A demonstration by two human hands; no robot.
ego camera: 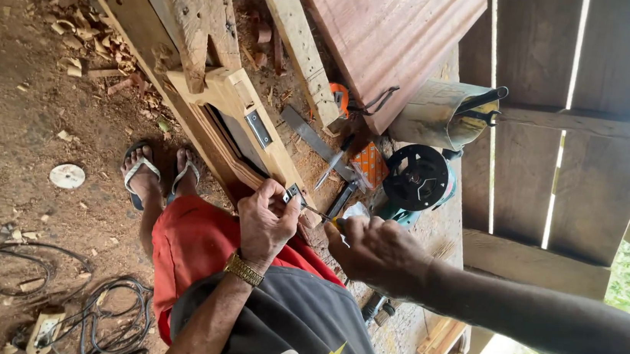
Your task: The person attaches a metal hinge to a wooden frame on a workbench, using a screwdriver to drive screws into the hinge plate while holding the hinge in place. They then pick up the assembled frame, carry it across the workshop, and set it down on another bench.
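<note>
A long wooden door frame (206, 105) lies edge-up on the workbench (435, 212), running from eleven o'clock down toward centre. At two o'clock from the hands sits a black cable reel (416, 177). The left hand (267, 222), a gold watch (244, 270) on its wrist, pinches a small metal hinge (294, 194) against the frame's near end. The right hand (377, 252), at three o'clock from it, is closed around a screwdriver (321, 214) whose tip points at the hinge.
</note>
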